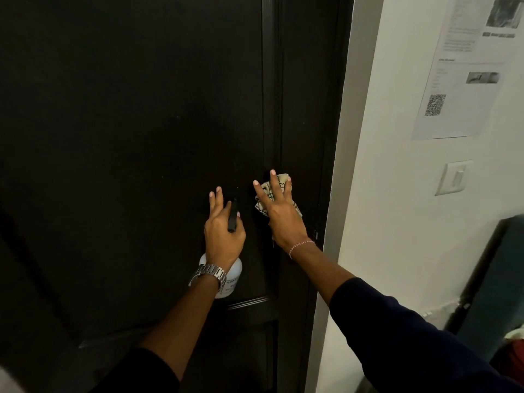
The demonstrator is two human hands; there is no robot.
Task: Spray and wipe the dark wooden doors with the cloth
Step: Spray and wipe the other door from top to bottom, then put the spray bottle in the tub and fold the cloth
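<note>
Left hand (224, 234) gripping one spray bottle (231, 279), right hand (280, 214) flat, pressing one cloth (283, 180) on door (127, 137)

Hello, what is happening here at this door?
A person is cleaning a dark wooden door. The right hand presses a patterned cloth flat against the door near its right edge. The left hand holds a white spray bottle by its black sprayer head, beside the cloth.

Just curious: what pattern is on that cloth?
Head view: the cloth is cream with thin dark lines.
</note>
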